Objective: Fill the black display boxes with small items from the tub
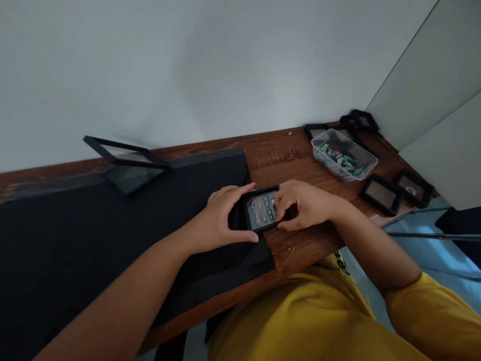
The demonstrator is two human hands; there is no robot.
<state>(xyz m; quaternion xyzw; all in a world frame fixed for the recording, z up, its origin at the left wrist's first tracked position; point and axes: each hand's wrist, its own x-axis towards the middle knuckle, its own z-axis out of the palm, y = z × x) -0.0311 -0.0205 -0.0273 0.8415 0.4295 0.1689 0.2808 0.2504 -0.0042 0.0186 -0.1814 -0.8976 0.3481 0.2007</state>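
Note:
A small black display box (261,208) lies at the right edge of the black mat, holding several shiny teal pieces that look like press-on nails (267,201). My left hand (221,218) spans the box's left side, thumb at the near edge and index finger along the far edge. Over the box's right end, my right hand (300,203) is bent with its fingertips pinched together among the teal pieces. Whatever sits between those fingertips is hidden.
A clear plastic tub (343,155) of loose teal pieces stands on the wooden table (278,153). Black boxes (382,194) lie around it. An opened black frame case (130,165) rests on the black mat (93,235) near the wall.

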